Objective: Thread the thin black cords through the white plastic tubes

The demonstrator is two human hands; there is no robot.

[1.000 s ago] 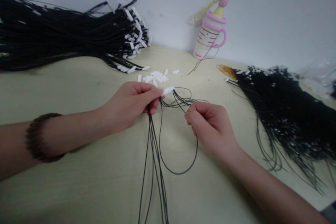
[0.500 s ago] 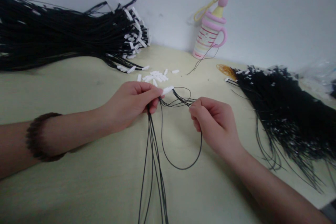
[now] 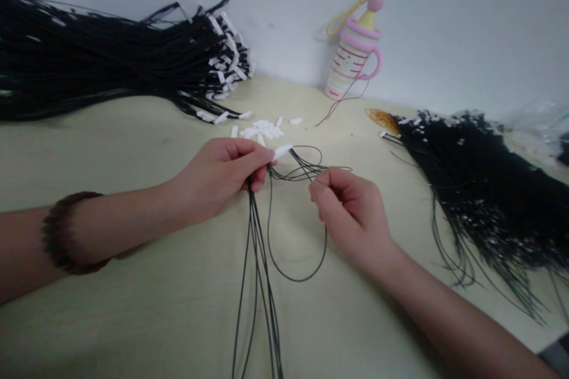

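Note:
Near the middle of the table, my left hand [image 3: 222, 174] pinches a white tag [image 3: 281, 151] together with thin black cords [image 3: 262, 260]. Several cords hang down from its fingers toward the front edge of the view. More cords fan out rightward from the tag's far end. My right hand [image 3: 351, 207] is closed on a black cord, which sags in a loop [image 3: 297, 280] between the two hands. The tips of the right fingers touch the fanned cords, and what lies inside the fist is hidden.
Loose white tags [image 3: 264, 129] lie just behind my left hand. A large black cord bundle [image 3: 111, 59] with white tags is at the back left, another black bundle [image 3: 498, 189] at the right. A pink and white bottle-shaped item [image 3: 351, 59] leans on the wall.
My right hand has moved a little left, toward my left hand, and the hanging loop has narrowed. Some cord ends now stick out behind the right hand. My left hand keeps its hold.

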